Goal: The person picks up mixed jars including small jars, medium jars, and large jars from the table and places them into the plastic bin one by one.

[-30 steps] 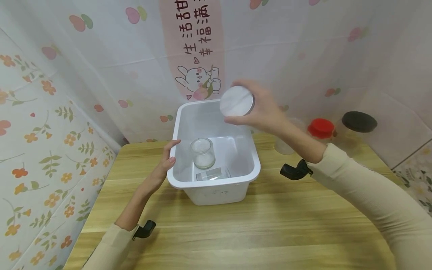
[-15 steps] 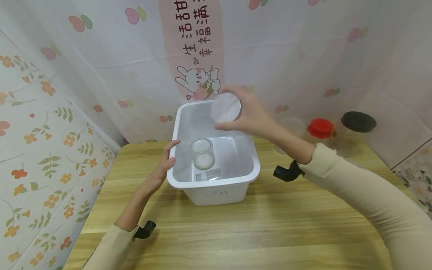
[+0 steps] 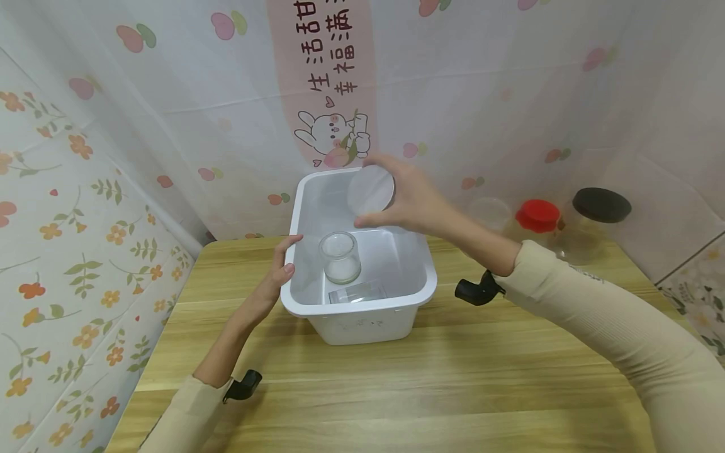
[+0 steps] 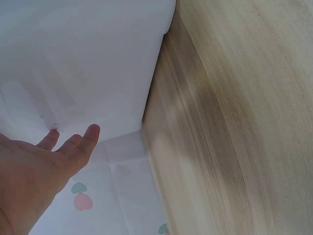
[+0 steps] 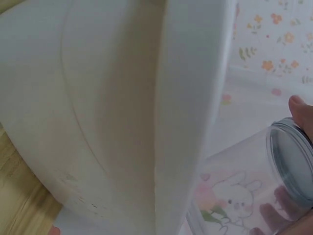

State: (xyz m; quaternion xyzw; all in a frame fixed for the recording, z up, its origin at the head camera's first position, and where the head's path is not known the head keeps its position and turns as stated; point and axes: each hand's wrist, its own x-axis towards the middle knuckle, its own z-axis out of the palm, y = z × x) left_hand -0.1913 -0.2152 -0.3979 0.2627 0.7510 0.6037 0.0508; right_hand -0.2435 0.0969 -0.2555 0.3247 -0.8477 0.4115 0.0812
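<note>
A white plastic basin [image 3: 357, 330] sits on the table with its length running away from me. My left hand [image 3: 274, 277] holds its left rim, thumb and a finger over the edge; other fingers [image 4: 90, 134] lie along the outer wall in the left wrist view. Over the back right part of the basin, my right hand [image 3: 413, 198] grips a clear jar [image 5: 244, 161] by its lidded end, the pale lid [image 3: 369, 190] facing me. Inside the basin, a small glass jar [image 3: 340, 258] stands upright and a clear glass piece [image 3: 357, 292] lies near the front wall.
On the right of the wooden table [image 3: 396, 396] stand a clear container [image 3: 489, 214], a red-lidded jar [image 3: 538, 216] and a black-lidded jar [image 3: 601, 204]. A patterned curtain [image 3: 226, 138] hangs close behind the basin.
My right hand has brought the jar left and down, over the basin. The left hand and the things inside the basin have stayed put.
</note>
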